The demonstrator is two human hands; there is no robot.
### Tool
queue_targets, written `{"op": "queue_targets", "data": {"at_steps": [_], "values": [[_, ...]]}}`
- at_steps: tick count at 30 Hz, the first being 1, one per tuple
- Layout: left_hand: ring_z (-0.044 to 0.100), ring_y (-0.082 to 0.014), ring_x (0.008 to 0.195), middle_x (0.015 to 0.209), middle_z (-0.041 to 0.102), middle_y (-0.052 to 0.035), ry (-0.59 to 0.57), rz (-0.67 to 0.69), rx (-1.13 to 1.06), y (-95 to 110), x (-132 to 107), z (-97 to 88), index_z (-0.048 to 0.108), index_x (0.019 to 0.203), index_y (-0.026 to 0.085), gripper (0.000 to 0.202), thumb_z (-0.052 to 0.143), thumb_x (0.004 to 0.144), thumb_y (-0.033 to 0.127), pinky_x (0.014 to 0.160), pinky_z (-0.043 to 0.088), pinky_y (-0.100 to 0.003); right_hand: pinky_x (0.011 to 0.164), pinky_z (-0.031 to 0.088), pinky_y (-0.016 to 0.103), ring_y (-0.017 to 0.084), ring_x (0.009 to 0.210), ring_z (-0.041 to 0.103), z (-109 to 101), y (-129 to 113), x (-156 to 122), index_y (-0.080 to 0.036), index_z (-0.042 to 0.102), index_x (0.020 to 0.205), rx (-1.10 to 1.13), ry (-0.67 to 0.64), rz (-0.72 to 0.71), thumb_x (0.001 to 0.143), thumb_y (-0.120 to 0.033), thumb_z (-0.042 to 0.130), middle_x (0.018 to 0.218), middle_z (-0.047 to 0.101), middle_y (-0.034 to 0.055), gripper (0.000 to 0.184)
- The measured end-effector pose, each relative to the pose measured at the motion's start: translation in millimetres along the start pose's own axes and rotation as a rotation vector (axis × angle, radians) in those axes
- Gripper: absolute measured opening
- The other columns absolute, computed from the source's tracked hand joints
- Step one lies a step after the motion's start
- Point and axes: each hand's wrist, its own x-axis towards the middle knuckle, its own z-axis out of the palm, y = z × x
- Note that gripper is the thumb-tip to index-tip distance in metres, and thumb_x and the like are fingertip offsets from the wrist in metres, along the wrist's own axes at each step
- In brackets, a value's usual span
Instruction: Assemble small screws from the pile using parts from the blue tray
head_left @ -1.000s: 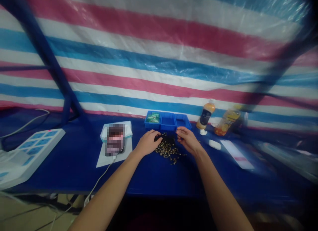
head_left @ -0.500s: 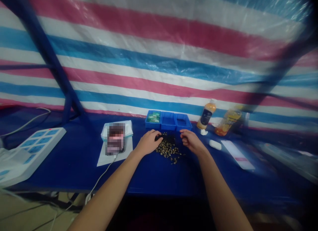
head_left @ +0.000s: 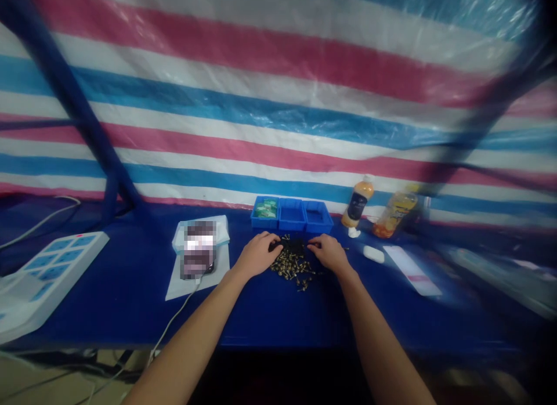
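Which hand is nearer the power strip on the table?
Left. The left hand is at the pile of small metal fasteners, on the side toward the power strip; the right hand is across the pile, farther from it.

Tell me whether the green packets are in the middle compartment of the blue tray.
No, the green packets lie in the leftmost compartment of the blue tray, and the middle compartment shows none.

The left hand [head_left: 257, 255] and right hand [head_left: 331, 254] are bare.
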Motion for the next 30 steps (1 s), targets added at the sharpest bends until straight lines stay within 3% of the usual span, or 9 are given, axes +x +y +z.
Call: {"op": "queue_targets", "data": {"at_steps": [6,9,14,18,21,23,26,30], "values": [[0.059,-0.0232,0.098,0.101,0.063,-0.005,0.008,-0.001,-0.014,1.2,0.5,-1.2,0.066,0.106,0.024,0.03,0.049,0.09,0.043,0.082,0.047,-0.034,0.077,0.04,0.029,0.02,0.09,0.062,1.3,-6.7,-3.1,-0.026,0.069,0.096,-0.058,0.037,0.023,0.091,-0.031,0.049,0.102,0.065,0.0054,0.021],[0.059,-0.0232,0.099,0.103,0.063,-0.0054,0.007,-0.006,-0.015,0.9,0.5,-0.8,0.066,0.106,0.024,0.031,0.049,0.09,0.044,0.083,0.047,-0.035,0.079,0.04,0.029,0.02,0.093,0.061,3.6,-8.1,-3.8,-0.027,0.068,0.101,-0.049,0.031,0.009,0.09,-0.036,0.053,0.108,0.062,0.0051,0.02],[0.059,-0.0239,0.1,0.104,0.063,-0.0056,0.002,-0.009,-0.013,1.0,-0.3,-1.0,0.066,0.107,0.024,0.032,0.048,0.09,0.044,0.083,0.047,-0.035,0.078,0.039,0.029,0.02,0.093,0.059,8.0,-6.7,-0.6,-0.024,0.067,0.09,0.045,0.047,0.034,0.089,-0.03,0.053,0.104,0.062,0.0048,0.015],[0.059,-0.0239,0.1,0.103,0.063,-0.0055,0.002,-0.003,-0.02,0.5,-0.4,-2.1,0.065,0.107,0.024,0.031,0.048,0.09,0.044,0.083,0.047,-0.036,0.07,0.04,0.028,0.018,0.078,0.055,0.1,-6.6,1.5,-0.02,0.059,0.086,0.497,-0.001,0.018,0.091,-0.037,0.046,0.085,0.06,0.0048,0.022],[0.059,-0.0242,0.1,0.103,0.063,-0.0061,0.001,0.005,-0.01,0.1,0.0,-2.4,0.065,0.107,0.023,0.032,0.048,0.09,0.045,0.084,0.047,-0.036,0.058,0.037,0.026,0.014,0.065,0.049,-13.0,-15.1,-3.6,-0.022,0.051,0.085,1.066,-0.2,-0.024,0.089,-0.048,0.047,0.083,0.056,0.0021,0.026],[0.059,-0.0242,0.1,0.103,0.063,-0.0062,0.001,0.008,0.002,0.1,0.3,-2.2,0.065,0.107,0.023,0.032,0.048,0.091,0.045,0.083,0.047,-0.036,0.058,0.037,0.025,0.013,0.065,0.049,-21.0,-22.8,-8.8,-0.022,0.047,0.082,1.343,-0.329,-0.032,0.085,-0.046,0.055,0.086,0.054,0.0015,0.025],[0.059,-0.0241,0.1,0.103,0.063,-0.0057,0.004,0.009,0.012,-0.2,0.5,-1.5,0.065,0.107,0.024,0.032,0.048,0.091,0.046,0.083,0.047,-0.036,0.057,0.038,0.025,0.012,0.061,0.046,-25.6,-28.8,-13.0,-0.021,0.043,0.073,1.498,-0.428,0.005,0.083,-0.044,0.059,0.074,0.048,-0.0009,0.029],[0.059,-0.0236,0.099,0.103,0.062,-0.0054,-0.006,0.008,0.007,-1.9,0.4,0.0,0.065,0.108,0.025,0.032,0.049,0.09,0.046,0.083,0.047,-0.035,0.052,0.036,0.024,0.011,0.054,0.043,-17.6,-20.9,-7.1,-0.02,0.039,0.065,1.395,-0.368,0.155,0.082,-0.047,0.062,0.061,0.043,-0.0025,0.039]]}}
